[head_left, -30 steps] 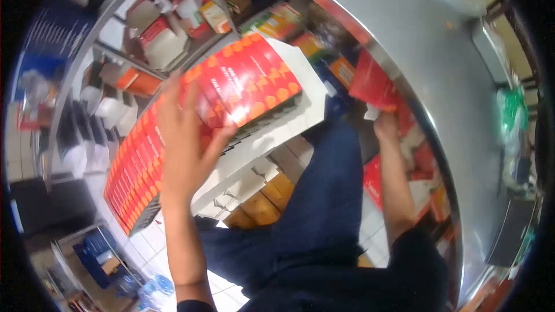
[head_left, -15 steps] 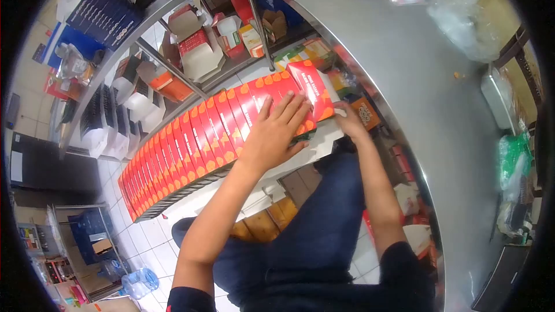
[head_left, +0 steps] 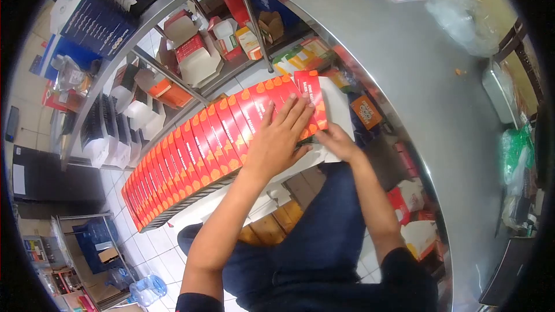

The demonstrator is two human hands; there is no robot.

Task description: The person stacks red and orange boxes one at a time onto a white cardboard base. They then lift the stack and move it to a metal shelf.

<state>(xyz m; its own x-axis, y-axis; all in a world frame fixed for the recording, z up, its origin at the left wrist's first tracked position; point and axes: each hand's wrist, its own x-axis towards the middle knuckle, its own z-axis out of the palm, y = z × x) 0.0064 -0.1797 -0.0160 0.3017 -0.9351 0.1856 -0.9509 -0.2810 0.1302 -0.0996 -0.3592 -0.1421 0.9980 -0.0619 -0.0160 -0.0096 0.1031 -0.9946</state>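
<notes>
A long curved row of nested red cartons (head_left: 199,149) with orange prints leans across in front of me, their overlapping edges facing up. My left hand (head_left: 280,134) lies flat over the near end of the row, fingers stretched and slightly spread. At that end, the last red carton (head_left: 313,103) stands with its white inner side (head_left: 338,101) facing right. My right hand (head_left: 337,143) has its fingers curled at the lower corner of this carton, gripping its edge; some fingertips are hidden behind it.
A steel counter (head_left: 399,75) curves along the right. Shelves at the upper left hold opened food boxes (head_left: 196,52) and dark boxes (head_left: 98,20). Below the row are a wooden slatted surface (head_left: 269,230) and my knees. A clear water bottle (head_left: 148,290) lies on the tiled floor.
The end carton has swung closer against the row, showing a narrower red face. My right hand has moved down and left along its edge. The left hand stays flat on the row.
</notes>
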